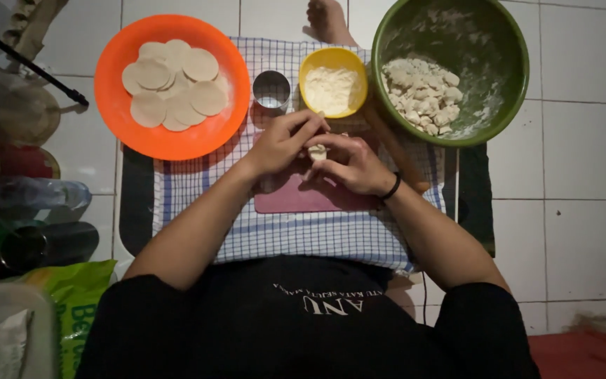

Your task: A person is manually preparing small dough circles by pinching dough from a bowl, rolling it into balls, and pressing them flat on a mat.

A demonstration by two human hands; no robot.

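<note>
Both hands meet over pink board (296,200): left hand (283,144) & right hand (351,165) pinched together on small dough piece (317,151). Behind: metal ring cutter (271,90), yellow flour bowl (332,81), orange plate (177,133) w/ dough rounds (173,84), green bowl (506,105) w/ dough lumps.

Floor: white tiles (583,147).
Cloth: a blue checked cloth (303,235) lies flat on the tiles, in the middle.
Left side: 1 green bag (71,295) and some dark bottles (29,245) sit on the floor.
Near right corner: a red mat (583,354).
</note>
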